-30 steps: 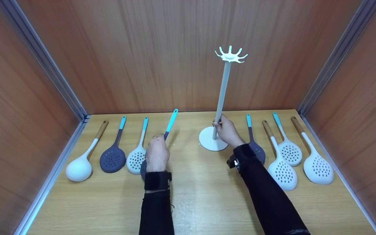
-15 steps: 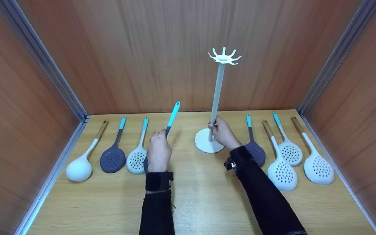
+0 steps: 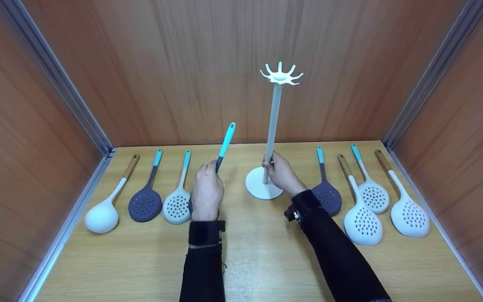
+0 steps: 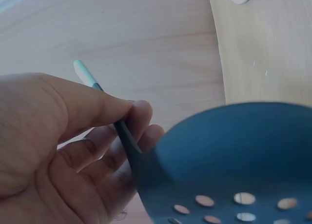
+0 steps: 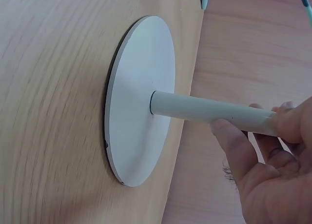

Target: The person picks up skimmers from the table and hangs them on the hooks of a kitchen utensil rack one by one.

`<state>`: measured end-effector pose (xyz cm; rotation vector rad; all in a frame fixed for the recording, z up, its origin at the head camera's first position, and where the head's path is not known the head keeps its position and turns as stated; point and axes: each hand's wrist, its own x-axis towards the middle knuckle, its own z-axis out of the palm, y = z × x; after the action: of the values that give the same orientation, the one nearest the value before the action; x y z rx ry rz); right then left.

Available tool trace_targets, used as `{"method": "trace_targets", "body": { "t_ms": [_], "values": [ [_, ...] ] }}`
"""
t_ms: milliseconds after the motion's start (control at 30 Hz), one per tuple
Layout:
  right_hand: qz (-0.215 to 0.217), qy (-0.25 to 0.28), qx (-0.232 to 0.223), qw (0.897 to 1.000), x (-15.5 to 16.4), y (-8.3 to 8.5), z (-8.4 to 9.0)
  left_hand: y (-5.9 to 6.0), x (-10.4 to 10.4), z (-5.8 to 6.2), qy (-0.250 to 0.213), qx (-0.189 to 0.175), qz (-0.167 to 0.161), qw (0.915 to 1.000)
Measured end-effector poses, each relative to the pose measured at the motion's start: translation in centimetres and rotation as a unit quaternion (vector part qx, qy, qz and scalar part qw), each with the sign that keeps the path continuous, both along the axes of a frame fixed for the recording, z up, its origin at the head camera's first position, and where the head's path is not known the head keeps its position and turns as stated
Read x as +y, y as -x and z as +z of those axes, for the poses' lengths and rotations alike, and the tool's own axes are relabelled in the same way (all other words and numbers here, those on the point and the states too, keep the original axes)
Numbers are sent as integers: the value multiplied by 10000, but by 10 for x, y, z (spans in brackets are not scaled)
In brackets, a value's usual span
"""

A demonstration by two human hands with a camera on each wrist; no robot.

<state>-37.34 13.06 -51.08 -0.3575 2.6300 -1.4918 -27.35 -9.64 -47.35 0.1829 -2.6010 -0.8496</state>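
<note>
My left hand (image 3: 206,191) pinches a dark skimmer (image 3: 227,139) by its neck, the turquoise handle pointing up and away. The left wrist view has the thumb and fingers on the dark shaft, close above the perforated head (image 4: 234,151). In the head view my hand hides most of that head. My right hand (image 3: 282,174) grips the lower pole of a white utensil stand (image 3: 273,119). The stand has a crown of curved hooks (image 3: 281,77) with nothing hanging on it. Its round base (image 5: 141,107) sits at the table, the pole leaning slightly right in the head view.
Left of my hands lie a white ladle (image 3: 102,216), a dark skimmer (image 3: 145,204) and a white skimmer (image 3: 177,205). At right are another dark skimmer (image 3: 327,197) and several white slotted tools (image 3: 363,224). Wooden walls (image 3: 174,75) enclose the table's back and sides.
The stand has moved left and a little nearer in my right hand. My left hand has lifted the dark skimmer, its handle end rising and shifting slightly right.
</note>
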Motion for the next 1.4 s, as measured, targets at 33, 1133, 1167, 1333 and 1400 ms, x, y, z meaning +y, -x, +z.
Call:
{"method": "trace_targets", "body": {
  "t_ms": [33,1133,1167,1333,1400],
  "values": [
    [34,-51,118,9999,-1,-1,0,0,1,0,-12,43,-15,10000],
    [-336,-798,663,9940,-18,1,4,24,8,32,-565,385,-652,9955],
    [-335,-818,693,9937,-18,2,5,26,7,34,-588,448,-694,9948],
    [-367,-778,475,9952,-16,3,4,34,1,41,-700,340,-806,9937],
    [-362,-790,361,9956,-16,2,2,35,-1,42,-696,200,-826,9940]
  ]
}}
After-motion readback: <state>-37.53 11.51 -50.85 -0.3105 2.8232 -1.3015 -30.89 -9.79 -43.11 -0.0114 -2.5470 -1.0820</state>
